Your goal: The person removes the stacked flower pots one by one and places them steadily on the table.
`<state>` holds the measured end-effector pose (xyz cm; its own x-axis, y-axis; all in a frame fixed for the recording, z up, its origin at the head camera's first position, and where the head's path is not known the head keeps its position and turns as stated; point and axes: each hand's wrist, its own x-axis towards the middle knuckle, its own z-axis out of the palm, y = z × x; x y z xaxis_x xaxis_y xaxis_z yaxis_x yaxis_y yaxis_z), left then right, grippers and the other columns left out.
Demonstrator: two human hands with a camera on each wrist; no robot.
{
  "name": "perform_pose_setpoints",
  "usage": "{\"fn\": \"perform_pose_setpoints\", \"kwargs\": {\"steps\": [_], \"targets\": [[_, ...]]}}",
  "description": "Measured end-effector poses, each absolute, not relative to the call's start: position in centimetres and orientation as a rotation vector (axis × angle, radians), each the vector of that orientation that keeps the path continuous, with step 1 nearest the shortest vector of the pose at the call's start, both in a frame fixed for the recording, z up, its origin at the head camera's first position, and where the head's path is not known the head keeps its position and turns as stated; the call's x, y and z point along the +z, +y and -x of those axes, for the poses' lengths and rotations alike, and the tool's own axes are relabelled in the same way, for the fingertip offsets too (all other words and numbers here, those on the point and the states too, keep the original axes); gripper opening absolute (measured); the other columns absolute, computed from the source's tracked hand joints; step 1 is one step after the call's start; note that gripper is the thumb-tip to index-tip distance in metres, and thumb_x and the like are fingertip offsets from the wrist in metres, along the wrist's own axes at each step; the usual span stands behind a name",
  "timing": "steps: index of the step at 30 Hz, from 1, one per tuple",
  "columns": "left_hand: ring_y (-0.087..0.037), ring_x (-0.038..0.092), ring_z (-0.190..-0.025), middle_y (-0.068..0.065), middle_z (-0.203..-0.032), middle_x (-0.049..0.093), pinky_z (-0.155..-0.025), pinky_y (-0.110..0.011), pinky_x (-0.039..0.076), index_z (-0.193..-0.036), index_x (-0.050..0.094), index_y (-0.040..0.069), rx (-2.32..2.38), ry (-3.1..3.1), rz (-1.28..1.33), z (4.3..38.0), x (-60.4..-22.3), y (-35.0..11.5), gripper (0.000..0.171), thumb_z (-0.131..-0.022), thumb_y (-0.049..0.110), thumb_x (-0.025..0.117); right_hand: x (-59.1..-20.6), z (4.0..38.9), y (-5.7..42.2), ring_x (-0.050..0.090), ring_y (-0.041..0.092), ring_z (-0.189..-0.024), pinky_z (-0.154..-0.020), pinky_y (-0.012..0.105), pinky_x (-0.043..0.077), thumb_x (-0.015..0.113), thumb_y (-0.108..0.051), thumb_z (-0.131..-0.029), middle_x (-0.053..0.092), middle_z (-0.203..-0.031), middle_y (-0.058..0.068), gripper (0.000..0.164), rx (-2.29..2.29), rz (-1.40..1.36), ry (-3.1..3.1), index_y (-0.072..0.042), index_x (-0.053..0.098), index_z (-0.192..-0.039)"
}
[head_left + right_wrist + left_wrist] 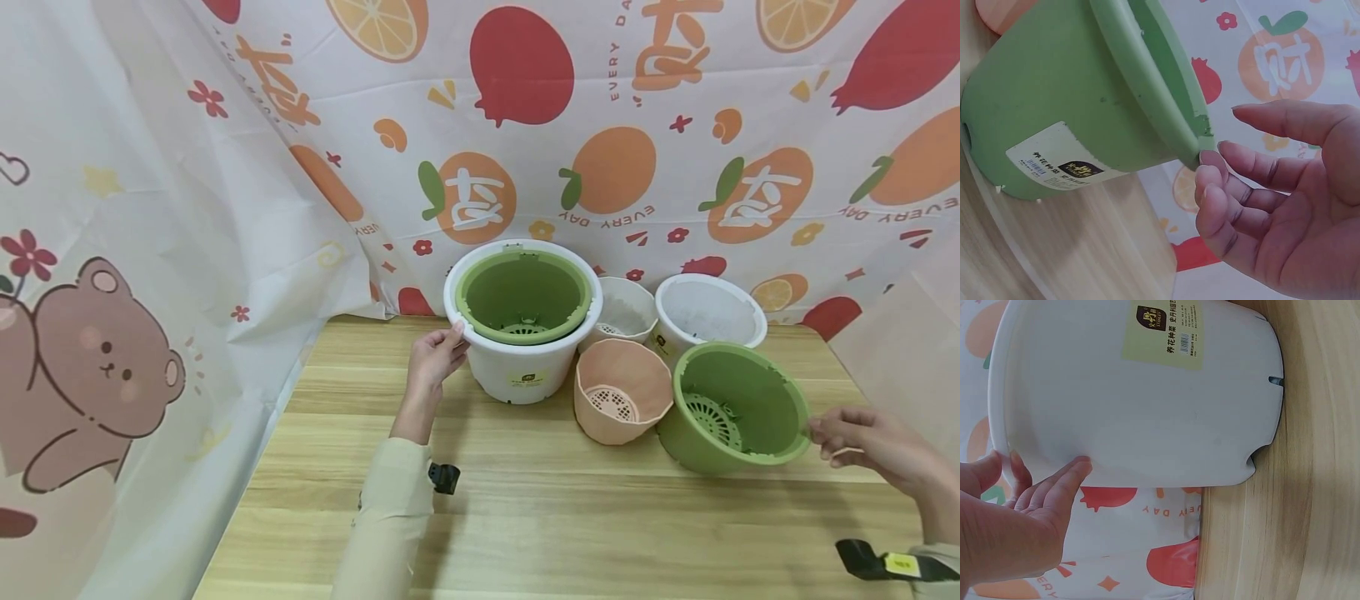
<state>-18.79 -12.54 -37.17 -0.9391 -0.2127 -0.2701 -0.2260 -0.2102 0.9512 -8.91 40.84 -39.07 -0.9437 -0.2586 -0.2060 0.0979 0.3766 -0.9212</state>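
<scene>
A large white flowerpot [495, 375] stands at the back of the table with a green flowerpot [525, 287] nested inside it. My left hand [437, 360] pinches the white pot's rim at its left side, thumb on the rim and fingers underneath, as the left wrist view shows. Toward the right, a second green flowerpot [768, 400] tilts with its slotted base showing inside. The fingertips of my right hand [1291, 200] touch that pot's rim, while the thumb stands apart from it. A label [1054, 156] is stuck on its side.
Between the large pots sits a peach faceted pot [622, 379], tilted forward. Behind it are a small cream pot [628, 304] and another white pot [712, 308]. A fruit-printed curtain [607, 83] hangs behind the wooden table [570, 533]; a bear-printed curtain [112, 358] is at left.
</scene>
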Motion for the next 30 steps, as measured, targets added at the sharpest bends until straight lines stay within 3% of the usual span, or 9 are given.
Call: {"fn": "perform_pose_setpoints", "kwargs": {"steps": [12,24,30], "targets": [[-0.025,0.059,-0.100,-0.016,-0.098,0.065,-0.092,-0.040,0.045,-0.095,0.059,-0.003,2.344,1.976,0.543,18.9,-37.2,-12.6,0.023,-0.092,0.019,0.057,-38.0,9.5,39.8,0.061,0.016,-0.071,-0.061,0.030,0.054,0.041,-0.002,-0.097,0.064,-0.083,0.004,0.024,-1.617,0.192,2.295,-0.010,0.063,-0.093],[-0.023,0.060,-0.097,-0.011,-0.091,0.065,-0.090,-0.039,0.046,-0.094,0.059,-0.003,2.345,1.971,0.562,18.9,-37.2,-12.6,0.021,-0.092,0.019,0.057,-37.2,10.1,38.2,0.062,0.018,-0.072,-0.062,0.030,0.055,0.039,0.000,-0.097,0.064,-0.085,-0.002,0.028,-1.631,0.241,2.273,-0.016,0.062,-0.092],[-0.022,0.060,-0.095,-0.008,-0.086,0.064,-0.090,-0.038,0.046,-0.095,0.059,-0.004,2.355,1.965,0.550,18.9,-37.1,-12.6,0.022,-0.092,0.018,0.057,-36.9,10.4,37.1,0.062,0.018,-0.071,-0.059,0.030,0.055,0.040,0.002,-0.096,0.063,-0.084,0.002,0.028,-1.647,0.283,2.271,-0.014,0.062,-0.093]]}}
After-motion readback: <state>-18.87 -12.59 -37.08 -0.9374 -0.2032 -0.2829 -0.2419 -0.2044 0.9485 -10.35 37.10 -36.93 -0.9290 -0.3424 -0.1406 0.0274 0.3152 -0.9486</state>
